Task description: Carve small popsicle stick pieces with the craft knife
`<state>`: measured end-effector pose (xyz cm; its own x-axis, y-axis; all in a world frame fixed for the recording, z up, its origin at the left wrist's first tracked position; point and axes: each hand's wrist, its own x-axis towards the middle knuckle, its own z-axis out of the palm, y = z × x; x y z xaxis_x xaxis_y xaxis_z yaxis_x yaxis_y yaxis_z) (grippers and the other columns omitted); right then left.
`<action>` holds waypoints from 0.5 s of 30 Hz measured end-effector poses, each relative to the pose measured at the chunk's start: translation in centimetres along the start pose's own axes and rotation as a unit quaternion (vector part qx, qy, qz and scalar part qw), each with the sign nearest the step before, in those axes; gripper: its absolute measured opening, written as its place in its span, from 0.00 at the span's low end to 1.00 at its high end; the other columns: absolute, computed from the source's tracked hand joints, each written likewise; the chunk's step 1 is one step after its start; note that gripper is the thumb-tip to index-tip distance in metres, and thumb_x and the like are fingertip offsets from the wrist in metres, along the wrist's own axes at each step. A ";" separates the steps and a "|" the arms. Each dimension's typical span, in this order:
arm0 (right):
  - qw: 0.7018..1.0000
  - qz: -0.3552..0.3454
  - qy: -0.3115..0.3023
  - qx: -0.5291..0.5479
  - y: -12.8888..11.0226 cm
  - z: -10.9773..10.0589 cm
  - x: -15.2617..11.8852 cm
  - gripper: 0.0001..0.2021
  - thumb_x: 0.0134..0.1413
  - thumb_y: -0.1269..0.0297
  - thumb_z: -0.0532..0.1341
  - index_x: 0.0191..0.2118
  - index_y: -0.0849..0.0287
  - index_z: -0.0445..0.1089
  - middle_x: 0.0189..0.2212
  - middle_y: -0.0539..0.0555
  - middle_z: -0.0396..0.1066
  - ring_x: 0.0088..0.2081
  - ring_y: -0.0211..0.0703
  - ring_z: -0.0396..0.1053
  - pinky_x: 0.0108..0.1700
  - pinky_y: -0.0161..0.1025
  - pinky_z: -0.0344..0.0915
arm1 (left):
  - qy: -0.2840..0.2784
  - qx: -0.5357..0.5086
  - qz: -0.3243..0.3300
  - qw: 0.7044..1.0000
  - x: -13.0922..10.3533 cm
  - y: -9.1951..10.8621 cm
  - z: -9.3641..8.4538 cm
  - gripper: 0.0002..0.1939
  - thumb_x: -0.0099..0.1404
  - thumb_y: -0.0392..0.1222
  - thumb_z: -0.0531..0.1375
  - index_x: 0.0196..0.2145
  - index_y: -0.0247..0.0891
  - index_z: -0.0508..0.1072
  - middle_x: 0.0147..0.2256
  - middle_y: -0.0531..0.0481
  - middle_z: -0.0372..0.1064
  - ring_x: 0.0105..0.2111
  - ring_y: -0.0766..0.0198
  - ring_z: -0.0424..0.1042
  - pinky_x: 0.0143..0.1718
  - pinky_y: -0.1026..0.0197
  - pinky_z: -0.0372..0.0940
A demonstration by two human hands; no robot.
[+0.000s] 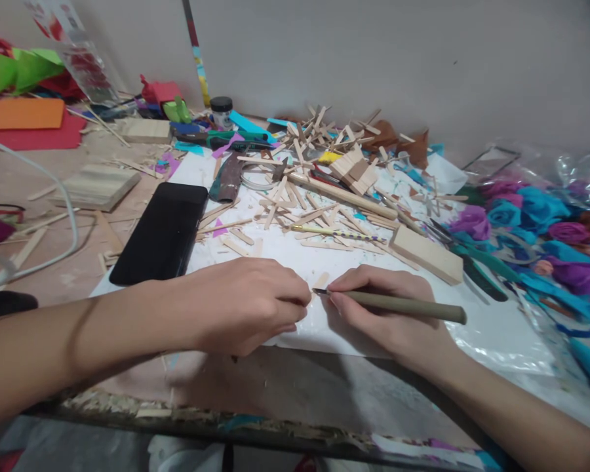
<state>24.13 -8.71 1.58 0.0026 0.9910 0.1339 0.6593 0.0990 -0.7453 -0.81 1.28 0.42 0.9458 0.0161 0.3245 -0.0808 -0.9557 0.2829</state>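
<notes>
My right hand (391, 305) holds a craft knife (408, 306) with an olive handle, its short dark blade pointing left. By the blade tip lies a small pale wooden stick piece (320, 282) on the white sheet (275, 269). My left hand (263, 305) is closed just left of the blade, knuckles up, fingertips curled near the stick piece. Whatever those fingers hold is hidden. A narrow gap separates the two hands.
A black phone (162, 233) lies behind my left forearm. Wooden sticks (319, 134) are heaped at the back. A wooden block (425, 254) and green-handled pliers (482, 272) lie right, near crepe paper flowers (541, 206). A white cable (63, 187) curves at left.
</notes>
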 end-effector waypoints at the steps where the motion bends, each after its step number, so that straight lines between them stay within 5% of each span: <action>1: 1.000 0.001 -0.001 0.002 0.0 0.0 0.0 0.06 0.56 0.65 0.70 0.31 0.49 0.85 0.27 0.49 0.85 0.25 0.41 0.78 0.27 0.34 0.71 | 0.002 -0.002 -0.002 1.000 0.0 0.0 0.0 0.12 0.80 0.30 0.58 0.45 0.33 0.83 0.47 0.42 0.82 0.48 0.52 0.82 0.50 0.52 0.74; 15: 1.000 0.016 0.005 0.023 -0.1 0.1 0.3 0.05 0.54 0.66 0.70 0.30 0.50 0.85 0.26 0.50 0.84 0.24 0.41 0.78 0.26 0.34 0.71 | 0.000 0.008 -0.006 1.000 0.0 0.2 0.0 0.11 0.79 0.30 0.60 0.44 0.35 0.84 0.46 0.42 0.82 0.47 0.52 0.82 0.49 0.53 0.75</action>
<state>23.96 -8.44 1.60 0.0307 0.9929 0.1153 0.6241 0.0710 -0.7781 -0.83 1.06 0.50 0.9467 0.0268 0.3211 -0.0653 -0.9599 0.2725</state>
